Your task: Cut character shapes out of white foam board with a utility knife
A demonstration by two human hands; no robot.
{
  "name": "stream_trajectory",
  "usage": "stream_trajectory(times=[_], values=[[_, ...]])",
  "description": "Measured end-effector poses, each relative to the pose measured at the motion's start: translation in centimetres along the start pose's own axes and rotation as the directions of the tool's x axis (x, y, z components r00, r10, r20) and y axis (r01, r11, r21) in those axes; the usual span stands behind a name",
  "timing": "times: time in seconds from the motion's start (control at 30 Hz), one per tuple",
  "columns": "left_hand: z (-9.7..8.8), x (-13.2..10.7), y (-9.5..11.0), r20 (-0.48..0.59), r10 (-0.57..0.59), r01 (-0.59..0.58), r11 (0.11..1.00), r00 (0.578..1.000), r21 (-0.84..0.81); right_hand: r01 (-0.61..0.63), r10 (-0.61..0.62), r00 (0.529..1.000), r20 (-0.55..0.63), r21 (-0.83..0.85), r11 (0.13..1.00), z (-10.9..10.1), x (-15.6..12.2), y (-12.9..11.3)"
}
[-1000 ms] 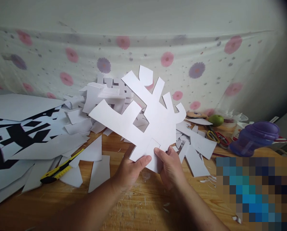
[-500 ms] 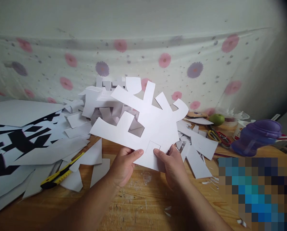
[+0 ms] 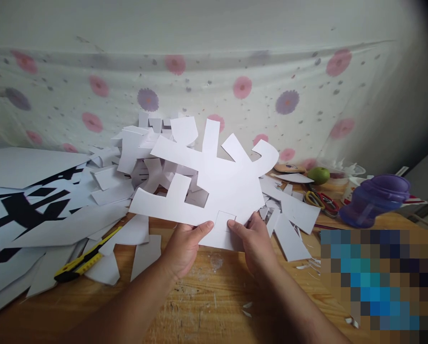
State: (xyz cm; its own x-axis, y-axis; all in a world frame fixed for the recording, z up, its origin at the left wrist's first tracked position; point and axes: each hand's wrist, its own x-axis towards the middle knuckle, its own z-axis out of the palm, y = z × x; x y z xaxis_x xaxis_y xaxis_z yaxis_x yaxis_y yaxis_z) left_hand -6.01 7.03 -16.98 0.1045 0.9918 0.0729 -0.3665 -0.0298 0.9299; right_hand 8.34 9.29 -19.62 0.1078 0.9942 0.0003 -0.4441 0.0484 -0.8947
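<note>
I hold a large white paper cutout [image 3: 221, 184] with several arms and notches above the wooden table [image 3: 207, 296]. My left hand [image 3: 185, 246] pinches its near edge, thumb on top. My right hand [image 3: 257, 243] grips the same edge just to the right, thumb beside a small square flap [image 3: 224, 220] cut in the sheet. The cutout lies nearly flat, its arms pointing away from me over a heap of white paper pieces [image 3: 145, 148].
A yellow and black utility knife [image 3: 83, 260] lies at the left among paper scraps. Large white sheets [image 3: 27, 167] cover the left. At the right stand a purple container [image 3: 375, 200], scissors [image 3: 321, 200] and a green fruit [image 3: 319, 175]. A flowered cloth [image 3: 235, 95] hangs behind.
Both hands have tilted the cutout from nearly upright down toward flat and lowered it, its arms now reaching over the paper heap.
</note>
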Motion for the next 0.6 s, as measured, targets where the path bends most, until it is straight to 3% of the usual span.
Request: stream_trajectory(times=[0.33,0.6], values=[[-0.27,0.03,-0.73,0.0,0.052,-0.052,0.999,0.999,0.008,-0.001,0.001,1.0,0.006,-0.059,0.998,-0.2,-0.09,-0.38],[-0.6,0.28,-0.98,0.003,0.075,-0.075,0.996,0.997,0.045,-0.027,0.026,0.999,0.032,0.02,0.999,0.0,0.07,-0.01]])
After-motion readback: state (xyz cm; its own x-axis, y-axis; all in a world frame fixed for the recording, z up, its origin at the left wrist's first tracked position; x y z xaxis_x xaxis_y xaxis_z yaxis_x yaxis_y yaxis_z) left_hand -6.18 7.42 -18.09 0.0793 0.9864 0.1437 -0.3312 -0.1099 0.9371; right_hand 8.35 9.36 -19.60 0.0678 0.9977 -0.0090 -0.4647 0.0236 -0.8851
